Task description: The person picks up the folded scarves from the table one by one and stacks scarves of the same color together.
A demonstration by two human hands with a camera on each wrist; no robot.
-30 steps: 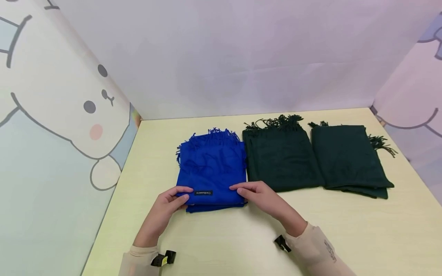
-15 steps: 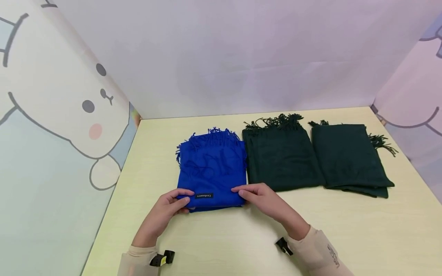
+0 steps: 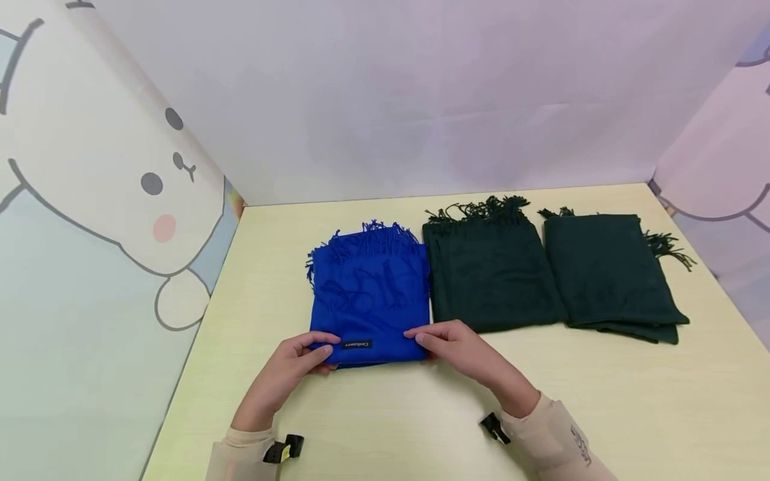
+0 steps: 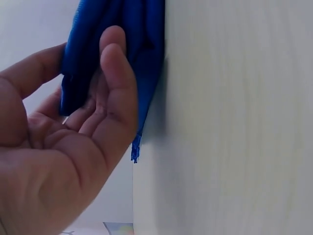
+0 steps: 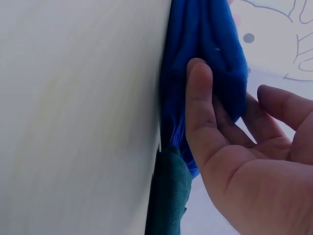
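Note:
A folded blue fringed scarf (image 3: 369, 287) lies on the table, its fringe at the far side and a black label (image 3: 357, 345) near the front edge. My left hand (image 3: 289, 371) pinches the scarf's front left corner, thumb and forefinger on top. At the front right corner my right hand (image 3: 460, 347) grips in the same way. In the left wrist view, the other fingers reach beneath the upper folds of the blue cloth (image 4: 146, 63). The right wrist view shows stacked blue layers (image 5: 222, 54), some above the fingers and some beside them, nearer the tabletop.
Two folded dark green scarves (image 3: 493, 280) (image 3: 607, 274) with fringes lie side by side to the right. The nearer one adjoins the blue scarf's right edge. Behind the pale wooden table (image 3: 373, 427) rises a white backdrop (image 3: 385, 100), with cartoon-printed panels (image 3: 90, 200) at both sides.
The blue scarf's upper front edge, with its label, has shifted slightly toward me and covers more of the layers below. Both hands have moved slightly with it. The green scarves stay put.

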